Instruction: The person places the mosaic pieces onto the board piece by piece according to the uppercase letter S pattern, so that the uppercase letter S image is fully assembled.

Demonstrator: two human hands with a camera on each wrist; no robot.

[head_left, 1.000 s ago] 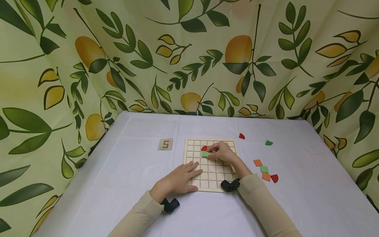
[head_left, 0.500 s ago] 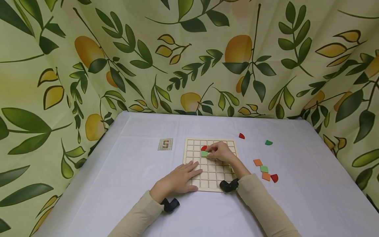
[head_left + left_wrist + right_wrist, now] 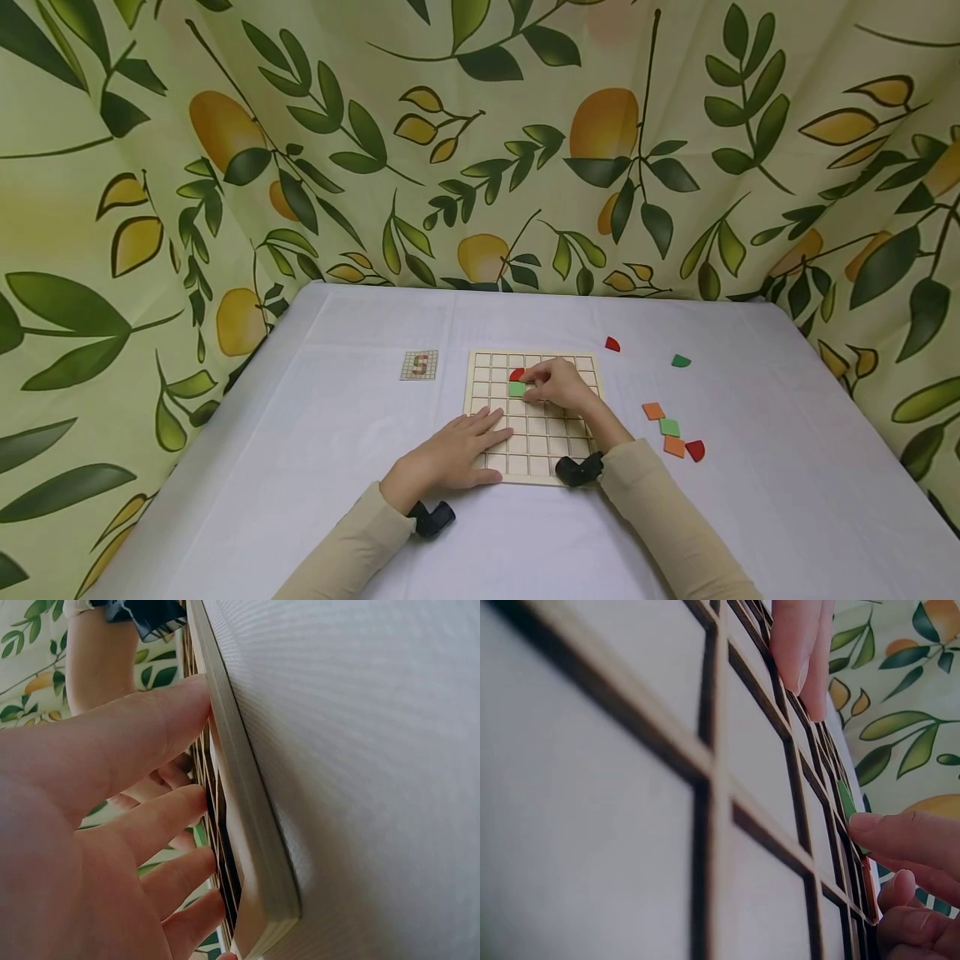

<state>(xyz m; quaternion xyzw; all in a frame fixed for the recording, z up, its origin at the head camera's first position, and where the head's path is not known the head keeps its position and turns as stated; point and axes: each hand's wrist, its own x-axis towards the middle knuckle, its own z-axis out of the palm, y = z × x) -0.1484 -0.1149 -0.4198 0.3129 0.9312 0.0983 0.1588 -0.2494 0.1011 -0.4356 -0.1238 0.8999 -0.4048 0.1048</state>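
My left hand rests with spread fingers on the near left corner of a wooden grid board. In the left wrist view its thumb lies against the board's edge. Farther up the board, my right hand has its thumb and curled fingers at a light green square tile. The right wrist view shows the thumb touching this green tile, which lies over a cell. Just beyond it sits a red quarter-circle tile, partly covered by the fingers.
Right of the board lie orange square tiles, another light green square, red quarter-circles and a dark green quarter-circle. A small pattern card lies to the left. Leaf-print fabric hangs behind the white-covered table.
The light green tile has slid slightly left with my right hand, into line below the red quarter-circle. A bit of orange at the right fingertips is now hidden. My left hand has stayed still.
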